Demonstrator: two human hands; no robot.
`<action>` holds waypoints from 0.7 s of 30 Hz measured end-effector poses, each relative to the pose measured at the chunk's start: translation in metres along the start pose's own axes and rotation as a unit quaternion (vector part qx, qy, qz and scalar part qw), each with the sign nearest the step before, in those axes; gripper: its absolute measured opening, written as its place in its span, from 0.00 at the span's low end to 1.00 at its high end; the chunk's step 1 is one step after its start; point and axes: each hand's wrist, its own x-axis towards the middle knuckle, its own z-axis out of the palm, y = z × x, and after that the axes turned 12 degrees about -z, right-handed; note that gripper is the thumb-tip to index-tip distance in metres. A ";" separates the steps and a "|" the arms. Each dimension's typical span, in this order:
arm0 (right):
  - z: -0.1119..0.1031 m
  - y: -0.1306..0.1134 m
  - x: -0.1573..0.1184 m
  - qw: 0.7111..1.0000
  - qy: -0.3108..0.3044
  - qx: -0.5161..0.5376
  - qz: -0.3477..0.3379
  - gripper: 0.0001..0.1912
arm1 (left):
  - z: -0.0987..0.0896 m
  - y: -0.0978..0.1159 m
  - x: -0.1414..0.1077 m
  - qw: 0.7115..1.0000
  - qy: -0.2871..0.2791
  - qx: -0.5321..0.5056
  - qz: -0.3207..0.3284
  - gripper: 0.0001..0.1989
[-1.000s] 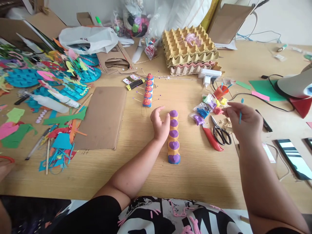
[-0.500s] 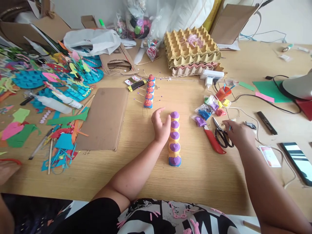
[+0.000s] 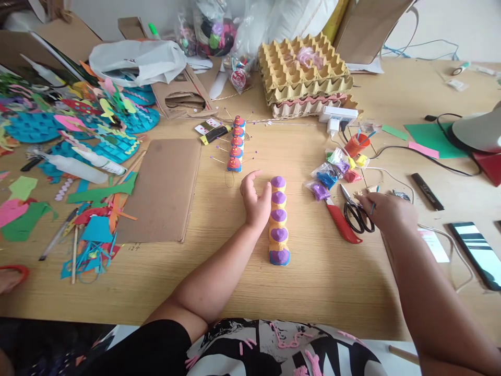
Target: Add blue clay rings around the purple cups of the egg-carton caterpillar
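A strip of egg-carton bumps [image 3: 278, 215], purple on top and yellow-orange between, stands upright in front of me on the table. My left hand [image 3: 255, 201] rests just left of its far end, fingers curved and apart, with nothing in them. At the right, my right hand [image 3: 387, 211] is closed, fingertips down beside the black-handled scissors [image 3: 354, 215]. A small blue bit shows at its fingers; what it belongs to is too small to tell. Farther back sits a finished-looking red and blue strip [image 3: 235, 151] with pins sticking out sideways.
Cardboard [image 3: 160, 190] and coloured scraps [image 3: 96, 227] lie at the left. Stacked egg trays [image 3: 305, 78] stand at the back. Small clay bags [image 3: 326, 178], a red cutter [image 3: 343, 225], an orange cup [image 3: 357, 144], cables and a phone [image 3: 475, 253] are at the right. Another person's hand [image 3: 10, 279] shows far left.
The view has shifted slightly. My right hand has turned a little beside the scissors and remains closed. My left hand keeps its place beside the purple-topped strip.
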 end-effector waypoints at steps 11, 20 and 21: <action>-0.009 -0.053 0.043 0.996 -0.036 0.050 -0.062 0.22 | 0.000 -0.001 -0.001 1.000 0.003 0.004 0.009 0.17; 0.018 -0.066 0.076 0.991 -0.075 0.017 -0.112 0.21 | 0.001 0.000 0.000 1.000 0.009 -0.002 0.005 0.17; 0.019 -0.065 0.076 0.989 -0.081 0.008 -0.121 0.19 | 0.001 0.000 0.000 1.000 0.011 -0.001 0.006 0.17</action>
